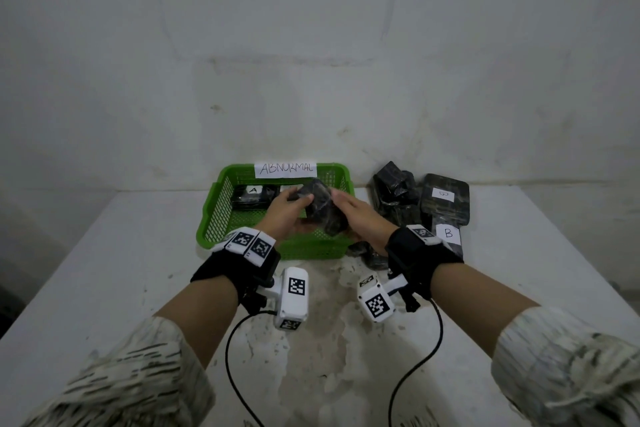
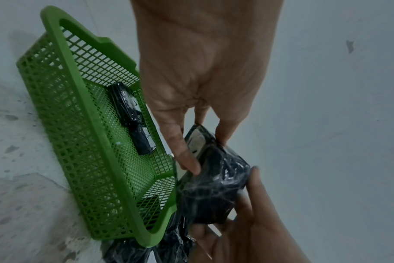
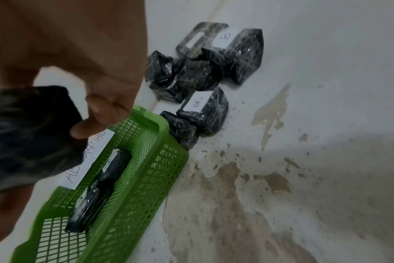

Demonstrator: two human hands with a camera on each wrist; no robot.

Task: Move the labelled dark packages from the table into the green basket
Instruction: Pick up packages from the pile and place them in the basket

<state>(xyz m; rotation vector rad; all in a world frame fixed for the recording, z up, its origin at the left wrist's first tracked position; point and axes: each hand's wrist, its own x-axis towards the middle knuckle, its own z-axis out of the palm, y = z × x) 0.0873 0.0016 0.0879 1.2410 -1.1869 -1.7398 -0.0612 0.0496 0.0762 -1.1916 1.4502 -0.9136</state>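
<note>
Both hands hold one dark plastic-wrapped package [image 1: 320, 208] above the green basket [image 1: 221, 218]. My left hand [image 1: 294, 208] grips its left end, thumb on top. On the package's right side my right hand [image 1: 349, 210] holds it, thumb pressed to it. In the left wrist view the left hand [image 2: 202, 142] pinches the package [image 2: 214, 186], which bears a white label [image 2: 196, 144], and the right hand [image 2: 247, 213] curls round its lower end. The right wrist view shows the package [image 3: 29, 133] blurred under the right hand's [image 3: 83, 128] thumb. A package labelled A [image 1: 254, 198] lies in the basket.
The basket carries a paper sign reading ABNORMAL [image 1: 285, 169] on its far rim. Several dark packages [image 1: 394, 198] are piled on the white table [image 1: 104, 270] right of the basket, one labelled B [image 1: 448, 234]. A wall stands right behind the table.
</note>
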